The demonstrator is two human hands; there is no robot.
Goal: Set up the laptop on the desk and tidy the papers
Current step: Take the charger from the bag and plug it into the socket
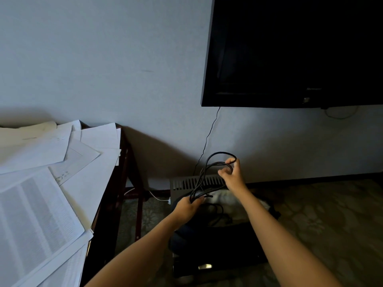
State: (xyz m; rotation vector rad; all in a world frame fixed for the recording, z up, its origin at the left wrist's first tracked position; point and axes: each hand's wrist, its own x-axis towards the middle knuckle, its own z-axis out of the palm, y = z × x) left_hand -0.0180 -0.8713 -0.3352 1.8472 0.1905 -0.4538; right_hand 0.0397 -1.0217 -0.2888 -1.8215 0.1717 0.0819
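A black cable (204, 172) hangs in loops between my two hands, above a dark bag on the floor. My left hand (187, 207) grips the bunched lower end of the loops. My right hand (233, 172) pinches the top of a loop, higher and to the right. Loose white papers (51, 183), some printed with text, lie scattered and overlapping on the dark wooden desk (122, 162) at the left. No laptop is visible.
A dark open bag (217, 235) with a white item (223, 198) inside lies on the patterned carpet below my hands. A grey vented device (182, 182) stands behind it by the wall. A black television (290, 50) hangs on the wall at upper right, a thin wire (209, 133) dangling from it.
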